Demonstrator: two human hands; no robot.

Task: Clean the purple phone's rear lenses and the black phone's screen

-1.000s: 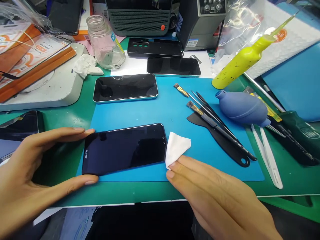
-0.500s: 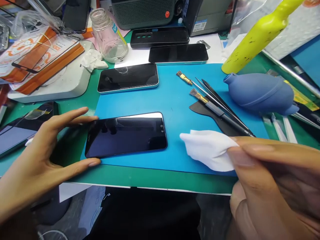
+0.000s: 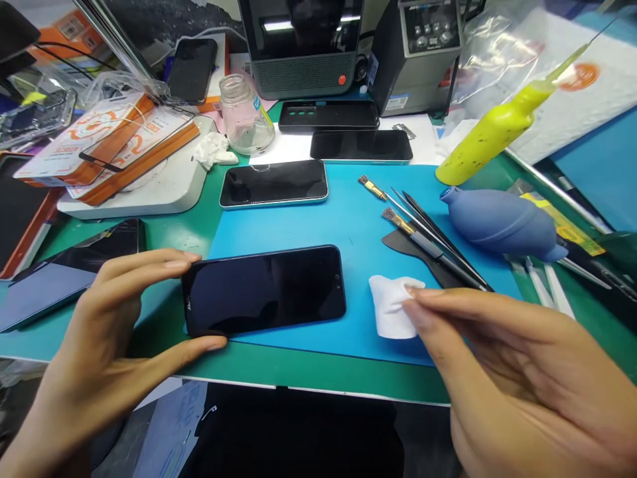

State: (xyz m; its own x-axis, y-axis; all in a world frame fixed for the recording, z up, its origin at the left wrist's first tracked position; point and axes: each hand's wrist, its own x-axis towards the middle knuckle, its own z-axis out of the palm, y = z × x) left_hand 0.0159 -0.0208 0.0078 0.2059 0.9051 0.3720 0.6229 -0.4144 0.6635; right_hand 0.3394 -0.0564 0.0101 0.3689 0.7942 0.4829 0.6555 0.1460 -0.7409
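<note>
A dark smartphone [image 3: 269, 292] with its glossy screen facing up lies over the blue mat [image 3: 298, 226]. Around its left end is my left hand [image 3: 124, 325], with fingers on the far edge and the thumb on the near edge. A white wipe [image 3: 393, 307], small and creased, hangs from the thumb and index fingertips of my right hand [image 3: 497, 358], to the right of the smartphone and apart from it. Two brushes [image 3: 418, 232], thin tweezers-like tools and a black flat spudger [image 3: 413, 251] lie just beyond the wipe.
Behind lie another phone [image 3: 273, 184] and a third phone [image 3: 361, 146]. A blue air blower [image 3: 500, 219] and a yellow squeeze bottle [image 3: 490, 136] stand right. A glass jar [image 3: 243, 119], orange-white boxes [image 3: 99, 143] and a phone [image 3: 74, 272] are left. The green table's front edge [image 3: 279, 386] is near.
The camera view has tilted up, showing more of the bench's back. My left hand now grips the smartphone's end more closely. My right hand has brought the wipe slightly nearer to the smartphone.
</note>
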